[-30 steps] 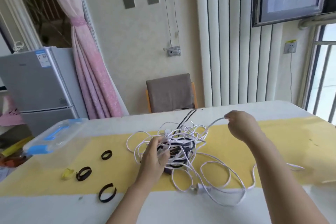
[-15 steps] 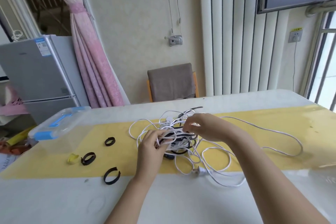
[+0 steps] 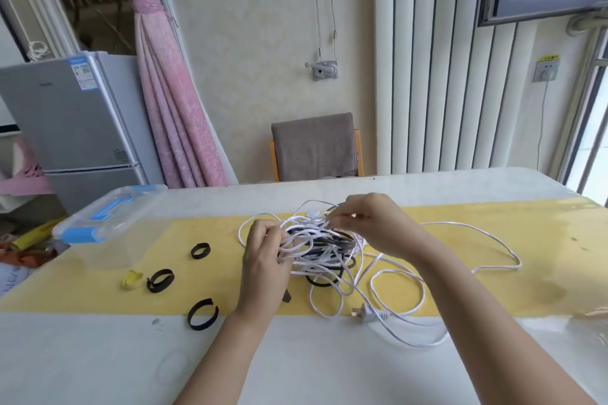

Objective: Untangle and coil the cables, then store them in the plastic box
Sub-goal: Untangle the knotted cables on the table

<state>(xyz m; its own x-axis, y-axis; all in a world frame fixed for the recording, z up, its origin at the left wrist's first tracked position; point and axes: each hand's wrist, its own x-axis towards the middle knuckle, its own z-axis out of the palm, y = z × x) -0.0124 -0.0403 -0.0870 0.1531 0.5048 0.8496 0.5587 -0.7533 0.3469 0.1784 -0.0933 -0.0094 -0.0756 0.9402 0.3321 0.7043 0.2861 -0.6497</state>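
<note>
plastic box (image 3: 108,217) left of cables (image 3: 320,245), straps (image 3: 160,280) between

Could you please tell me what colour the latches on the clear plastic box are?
Blue: the latch on the plastic box, best in the head view.

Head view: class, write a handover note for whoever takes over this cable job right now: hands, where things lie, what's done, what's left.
Left hand grips the tangle at its left side; right hand pinches a white strand at its top.
Tangle of white and black cables lies on the yellow runner; a white loop and plug trail loose to the right and front. Box, lid on, far left; straps lie between.
Done: nothing coiled or stored.
Left: untangle, coil, strap, box.
</note>
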